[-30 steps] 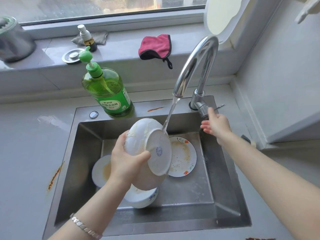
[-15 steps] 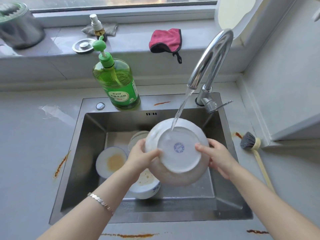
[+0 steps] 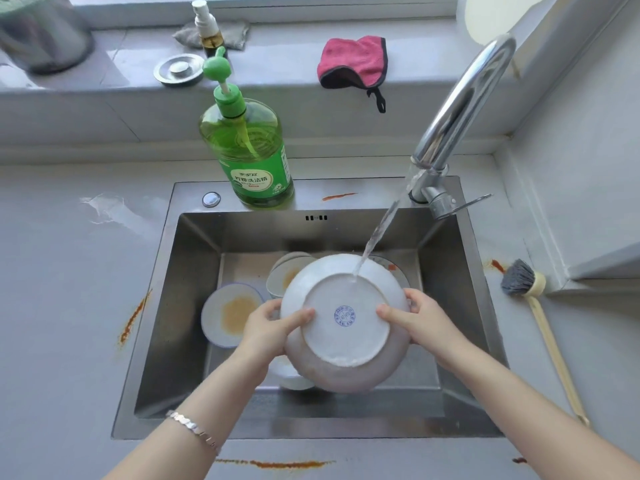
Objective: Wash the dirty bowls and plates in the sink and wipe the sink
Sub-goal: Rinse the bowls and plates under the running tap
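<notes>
The left hand (image 3: 273, 327) grips the left rim of the large white bowl (image 3: 344, 341), with its thumb laid over the foot ring. The right hand (image 3: 427, 320) clasps the opposite rim the same way. Each hand is curled round the bowl, probably because wet glaze slips and two opposed holds steady it.

The bowl hangs over the middle of the sink (image 3: 194, 306), its underside turned up and facing the person. That puts its base under the water stream (image 3: 381, 230), which strikes the far edge of the foot ring, so the outside seems to be the part being rinsed. The tap (image 3: 460, 98) stands at the sink's back right corner and arcs inward.

Below, a plate (image 3: 232, 315) smeared with yellow-brown residue lies near the left wall, and a soiled small bowl (image 3: 287, 271) leans toward the back. More crockery is mostly hidden under the held bowl.

A green soap bottle (image 3: 249, 154) stands on the sink's back rim, and a brush (image 3: 523, 278) lies on the counter to the right, both within reach. Most of the washing remains.
</notes>
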### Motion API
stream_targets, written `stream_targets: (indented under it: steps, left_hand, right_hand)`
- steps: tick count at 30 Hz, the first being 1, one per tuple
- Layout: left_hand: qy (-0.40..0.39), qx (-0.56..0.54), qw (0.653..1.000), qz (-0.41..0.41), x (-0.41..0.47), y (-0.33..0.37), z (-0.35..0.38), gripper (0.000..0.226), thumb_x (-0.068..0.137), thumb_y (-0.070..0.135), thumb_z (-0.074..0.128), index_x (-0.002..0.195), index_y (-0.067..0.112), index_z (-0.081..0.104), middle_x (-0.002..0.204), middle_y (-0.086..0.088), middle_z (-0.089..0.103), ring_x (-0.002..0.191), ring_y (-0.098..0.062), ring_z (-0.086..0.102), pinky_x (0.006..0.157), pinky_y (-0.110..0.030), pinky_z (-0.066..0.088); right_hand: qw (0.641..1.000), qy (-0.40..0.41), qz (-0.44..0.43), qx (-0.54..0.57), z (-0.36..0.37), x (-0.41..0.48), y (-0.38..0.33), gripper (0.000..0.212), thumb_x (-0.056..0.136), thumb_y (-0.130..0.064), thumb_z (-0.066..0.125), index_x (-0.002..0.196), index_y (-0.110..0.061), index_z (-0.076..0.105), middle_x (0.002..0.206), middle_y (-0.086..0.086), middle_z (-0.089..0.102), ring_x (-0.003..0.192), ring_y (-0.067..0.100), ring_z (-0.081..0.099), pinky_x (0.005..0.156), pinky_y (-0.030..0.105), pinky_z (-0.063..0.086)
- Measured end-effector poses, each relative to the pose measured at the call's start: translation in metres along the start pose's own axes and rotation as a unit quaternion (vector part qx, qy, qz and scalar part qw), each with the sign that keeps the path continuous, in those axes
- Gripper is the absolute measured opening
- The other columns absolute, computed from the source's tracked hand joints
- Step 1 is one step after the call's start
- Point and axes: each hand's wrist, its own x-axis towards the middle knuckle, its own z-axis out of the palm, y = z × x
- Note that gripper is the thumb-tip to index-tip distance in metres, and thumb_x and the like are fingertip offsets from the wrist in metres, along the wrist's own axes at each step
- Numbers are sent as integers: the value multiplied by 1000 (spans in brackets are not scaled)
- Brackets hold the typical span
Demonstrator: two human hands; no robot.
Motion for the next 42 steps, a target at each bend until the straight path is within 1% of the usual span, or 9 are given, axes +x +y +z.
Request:
stream_targets:
  steps: [8,14,22,26,30,34,37,40,42]
  left_hand:
    - [52,22,995,78,15,36,-22,41,70,24,81,106,15,64,97,-3,69,83,-17,66,64,-32,53]
    - [14,84,987,136,18,55,13,49,64,24,84,108,24,62,103,-1,68,94,-20,65,84,-41,54]
    - [-100,30,989,101,4,34,0,50,70,11,80,113,27,59,90,-4,74,85,-19,70,74,-31,54]
    - [-94,-75,993,-10,-9,29,-9,36,86,33,63,118,24,50,114,-13,60,97,-29,63,75,-39,54]
    - [-153,-235,946,-164,-26,41,2,51,94,49,43,115,3,52,108,-28,61,88,-41,66,62,-44,59]
    - [-146,-272,936,-170,-36,32,11,31,98,17,39,117,-4,49,97,-24,66,84,-38,63,66,-49,51]
    - [-128,-234,955,-126,-40,19,15,29,97,12,41,122,2,49,107,-20,66,91,-36,64,71,-51,54]
    - [-95,-119,988,5,-40,19,10,22,96,14,46,115,22,53,101,-6,69,81,-24,67,61,-41,58]
    - [-103,-62,990,70,-40,25,4,20,95,17,48,110,29,56,94,0,70,73,-18,68,52,-34,56]
  right_hand:
    - [999,6,-39,19,31,26,-23,43,87,-30,63,122,-9,50,113,5,63,97,18,62,68,20,50]
    - [994,50,-9,100,9,9,1,43,84,-32,62,118,-14,43,113,5,60,103,22,60,85,44,54]
    - [985,51,-108,125,-6,-14,0,42,65,-2,80,93,-23,58,95,-1,68,86,13,65,70,24,57]
    - [978,63,-200,-8,4,-15,-13,41,57,-8,87,79,-24,57,81,-3,64,74,8,59,64,22,51]
    - [862,90,-447,-221,15,-14,-12,36,55,-16,79,71,-24,47,66,-10,45,65,4,38,63,15,30]
    - [748,101,-584,-298,10,-17,7,37,62,-8,76,74,-19,43,63,-1,45,66,15,37,73,20,29]
    - [828,26,-491,-268,-3,-29,26,32,68,-35,75,75,-28,45,78,-12,48,79,5,44,80,16,33]
    - [970,28,-219,-98,-8,-37,33,61,65,-79,51,105,-33,53,118,-15,48,116,-3,40,100,10,26]
    - [995,22,-40,84,-7,-28,31,70,78,-75,32,128,-28,42,126,-4,51,118,12,47,103,25,34]
